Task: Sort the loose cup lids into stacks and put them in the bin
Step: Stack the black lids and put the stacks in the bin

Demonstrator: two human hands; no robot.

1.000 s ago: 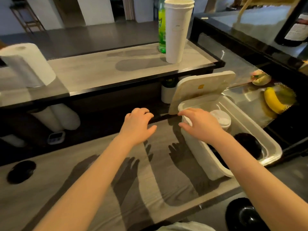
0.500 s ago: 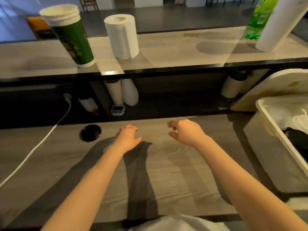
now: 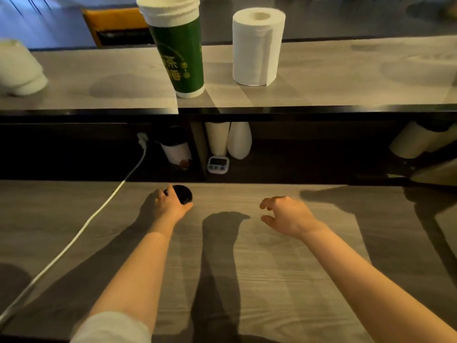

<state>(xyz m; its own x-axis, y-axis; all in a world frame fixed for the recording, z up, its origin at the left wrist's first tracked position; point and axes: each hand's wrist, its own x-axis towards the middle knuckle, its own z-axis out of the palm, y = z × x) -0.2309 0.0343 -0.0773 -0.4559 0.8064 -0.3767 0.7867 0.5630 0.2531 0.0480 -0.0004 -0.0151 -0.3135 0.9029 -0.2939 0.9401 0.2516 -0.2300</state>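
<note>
1. I see a white cable (image 3: 81, 231) left of the timer (image 3: 217, 164), with a green cup stack (image 3: 176, 48) and a paper roll (image 3: 257, 45) on the shelf above it.
2. The black lid (image 3: 184, 194) lies flat on the counter (image 3: 247, 280) just in front of the timer. It's round, so no long axis.
3. Left hand (image 3: 171, 205) curls over the lid's near edge, pinching it. Right hand (image 3: 288, 216) hangs loosely curled, holding nothing.

What we see around the grey wooden counter (image 3: 272, 280)
On the upper wooden shelf (image 3: 346, 78) we find a stack of green paper cups (image 3: 176, 53) near a white paper towel roll (image 3: 256, 48); below, a small white digital timer (image 3: 218, 164), a white cable (image 3: 81, 231)
</note>
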